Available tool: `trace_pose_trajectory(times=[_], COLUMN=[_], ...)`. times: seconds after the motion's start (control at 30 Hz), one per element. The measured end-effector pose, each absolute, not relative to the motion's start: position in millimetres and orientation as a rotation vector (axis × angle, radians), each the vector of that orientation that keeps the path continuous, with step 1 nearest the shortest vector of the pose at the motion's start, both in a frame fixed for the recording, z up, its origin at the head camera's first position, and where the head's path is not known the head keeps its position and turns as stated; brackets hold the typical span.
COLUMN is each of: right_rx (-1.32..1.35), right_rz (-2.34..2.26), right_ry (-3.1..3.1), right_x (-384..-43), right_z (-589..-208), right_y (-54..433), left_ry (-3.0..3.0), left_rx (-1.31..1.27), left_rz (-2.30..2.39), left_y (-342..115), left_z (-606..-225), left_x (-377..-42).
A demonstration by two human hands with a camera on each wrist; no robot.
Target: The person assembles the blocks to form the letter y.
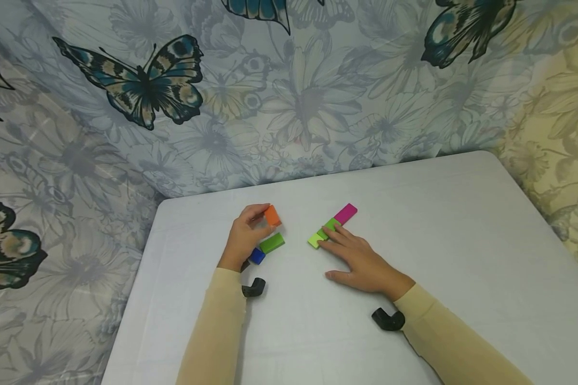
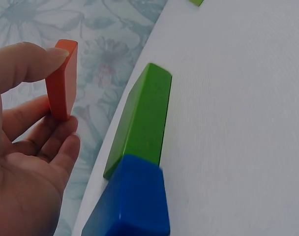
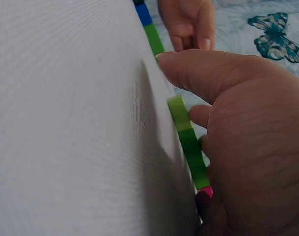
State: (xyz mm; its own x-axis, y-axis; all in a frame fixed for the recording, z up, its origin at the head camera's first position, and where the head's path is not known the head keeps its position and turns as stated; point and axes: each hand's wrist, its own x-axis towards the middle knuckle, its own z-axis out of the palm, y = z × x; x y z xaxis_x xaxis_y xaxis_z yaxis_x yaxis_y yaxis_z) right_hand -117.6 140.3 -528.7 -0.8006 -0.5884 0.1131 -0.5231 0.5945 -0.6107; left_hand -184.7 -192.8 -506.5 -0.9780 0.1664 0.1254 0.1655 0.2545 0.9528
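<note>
My left hand (image 1: pixel 243 238) pinches an orange block (image 1: pixel 272 215) between thumb and fingertips, and the left wrist view shows that block (image 2: pixel 66 81) held on edge above the table. Just below it lie a green block (image 1: pixel 272 244) and a blue block (image 1: pixel 257 256) end to end, with a dark block (image 1: pixel 245 265) partly hidden by the wrist. Farther right, a lime block (image 1: pixel 314 241), a darker green block (image 1: pixel 325 233) and a magenta block (image 1: pixel 345 214) form a slanting row. Spread fingers of my right hand (image 1: pixel 366 264) rest against the lime and green blocks.
A white-covered table (image 1: pixel 462 230) extends around both hands. Its back edge meets a butterfly-patterned cloth (image 1: pixel 308 107). A black curved piece (image 1: pixel 254 287) sits at the left wrist and a similar black piece (image 1: pixel 388 320) at the right.
</note>
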Motion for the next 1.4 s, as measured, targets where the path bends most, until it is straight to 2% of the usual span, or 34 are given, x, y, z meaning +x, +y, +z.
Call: trace_pose_trajectory(times=[0.63, 1.07, 1.4], right_rx=[-0.941, -0.952, -0.939], right_rz=[-0.939, -0.941, -0.95], right_ry=[2.732, 2.748, 2.737], right_x=[-120, -120, -120], right_z=[-531, -534, -534], right_y=[139, 140, 140], left_ry=[2.521, 2.566, 2.741], left_rx=[0.49, 0.442, 0.448], left_rz=[1.756, 1.637, 1.346], left_y=[-152, -135, -124], left_z=[-510, -511, -518], left_x=[-188, -190, -191])
